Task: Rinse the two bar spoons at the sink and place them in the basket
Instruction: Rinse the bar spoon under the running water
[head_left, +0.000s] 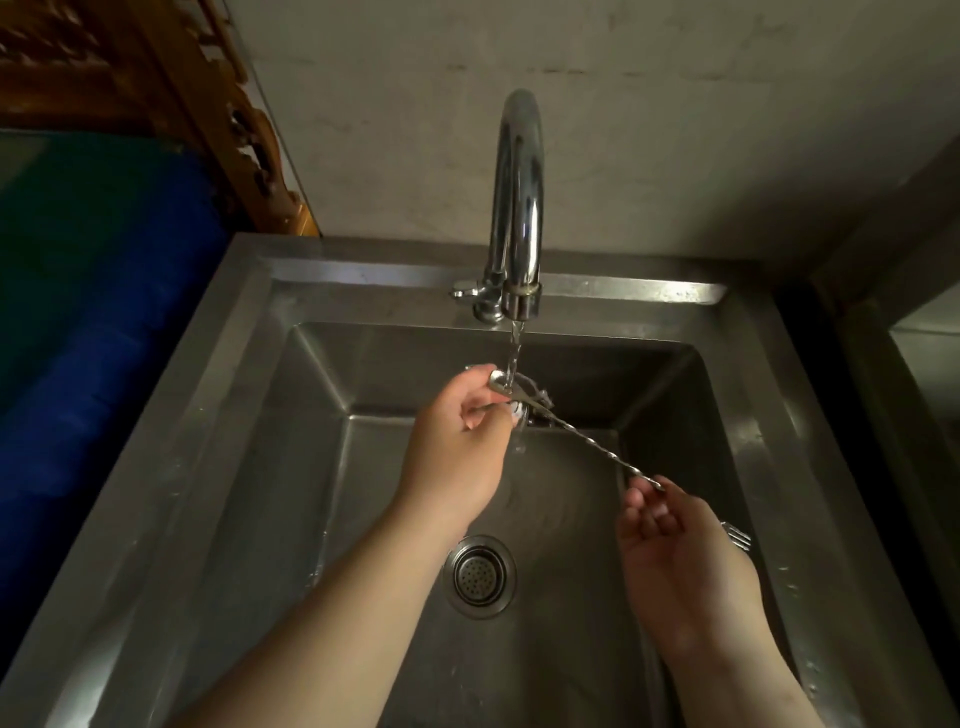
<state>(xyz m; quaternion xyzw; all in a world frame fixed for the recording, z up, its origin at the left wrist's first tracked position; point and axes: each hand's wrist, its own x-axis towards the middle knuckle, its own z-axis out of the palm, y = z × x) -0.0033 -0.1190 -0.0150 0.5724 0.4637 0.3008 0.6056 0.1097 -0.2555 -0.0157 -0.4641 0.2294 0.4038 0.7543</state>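
A long twisted metal bar spoon stretches across the steel sink, under the thin stream of water from the curved tap. My left hand pinches its bowl end right under the water. My right hand holds the stem's other end between fingertips. A small fork end pokes out behind my right hand; I cannot tell whether it belongs to a second spoon. No basket is in view.
The round drain strainer sits in the basin floor below my hands. A blue and green surface lies left of the sink, with carved wood behind it. A steel ledge stands at the right.
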